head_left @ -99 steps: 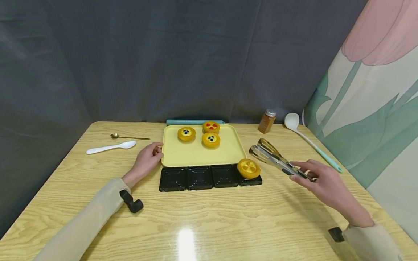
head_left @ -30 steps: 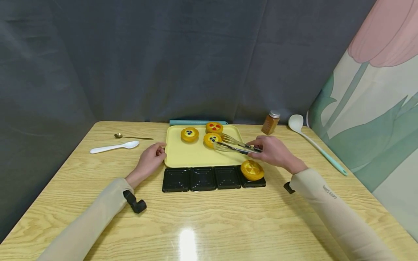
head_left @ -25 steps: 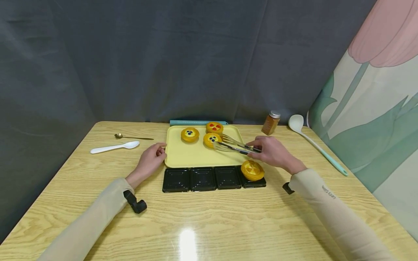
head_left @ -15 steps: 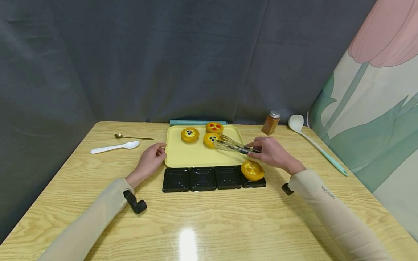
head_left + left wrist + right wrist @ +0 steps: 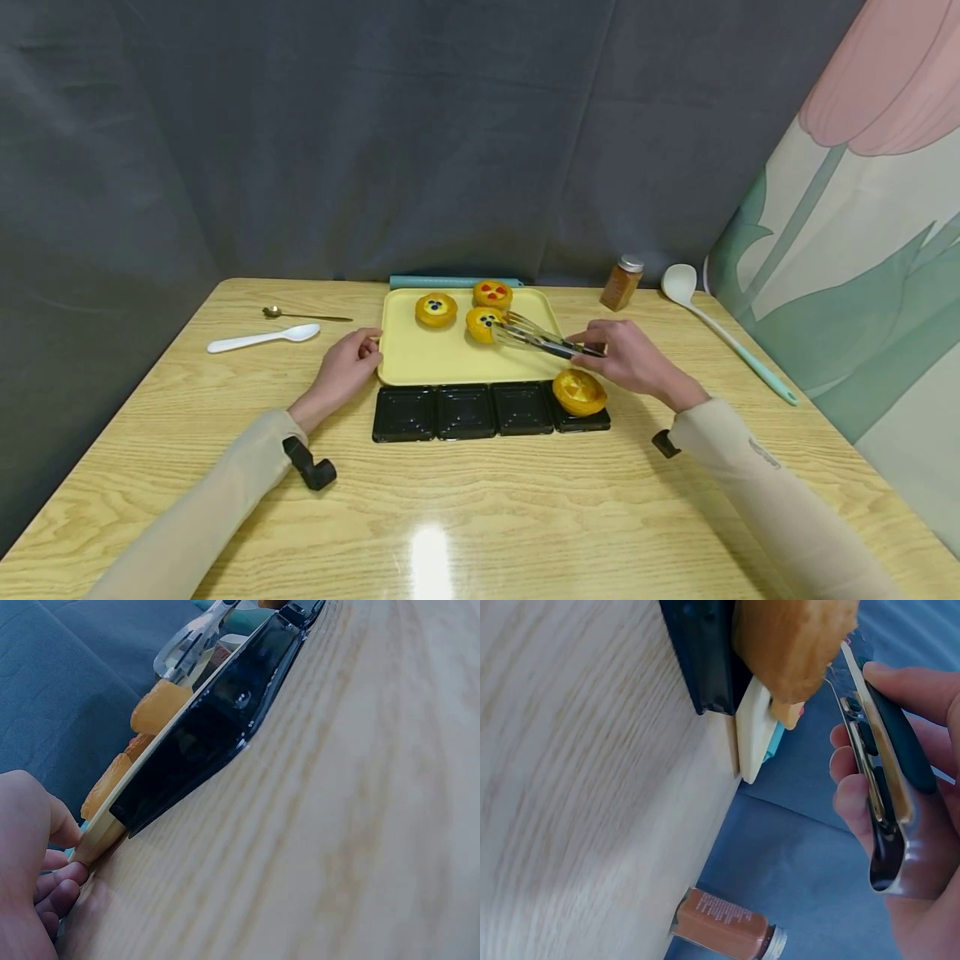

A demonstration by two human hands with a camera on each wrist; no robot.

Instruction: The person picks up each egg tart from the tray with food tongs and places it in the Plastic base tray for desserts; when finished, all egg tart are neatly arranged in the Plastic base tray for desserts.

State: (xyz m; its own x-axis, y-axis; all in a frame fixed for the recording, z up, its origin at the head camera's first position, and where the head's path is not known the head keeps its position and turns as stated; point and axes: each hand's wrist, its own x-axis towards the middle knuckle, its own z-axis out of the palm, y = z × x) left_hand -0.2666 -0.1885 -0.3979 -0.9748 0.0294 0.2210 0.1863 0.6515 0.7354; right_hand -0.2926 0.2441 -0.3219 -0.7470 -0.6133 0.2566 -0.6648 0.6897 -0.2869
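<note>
My left hand [image 5: 345, 371] holds the left rim of a yellow tray [image 5: 420, 358]; in the left wrist view its fingers [image 5: 64, 889] are at the tray's corner. My right hand [image 5: 626, 354] grips metal tongs [image 5: 551, 342] with black grip pads, thumb on one arm and fingers on the other. The tongs' ends are at the right side of a blueberry-topped tart [image 5: 482, 323]; how far they reach around it is hard to tell. Another blueberry tart [image 5: 436, 310] and a red-topped tart [image 5: 492, 293] sit on the tray.
A black four-section tray [image 5: 465, 412] lies before the yellow tray, with a tart [image 5: 580, 392] in its right section. Around are a white spoon [image 5: 262, 338], a thin metal spoon [image 5: 307, 316], a spice jar [image 5: 622, 282], a ladle [image 5: 720, 329] and a teal roll [image 5: 453, 282].
The right hand has brought the tongs from the right over to the tray. Their arms have drawn closer together at the blueberry tart, which has shifted slightly toward me. The left hand stays put.
</note>
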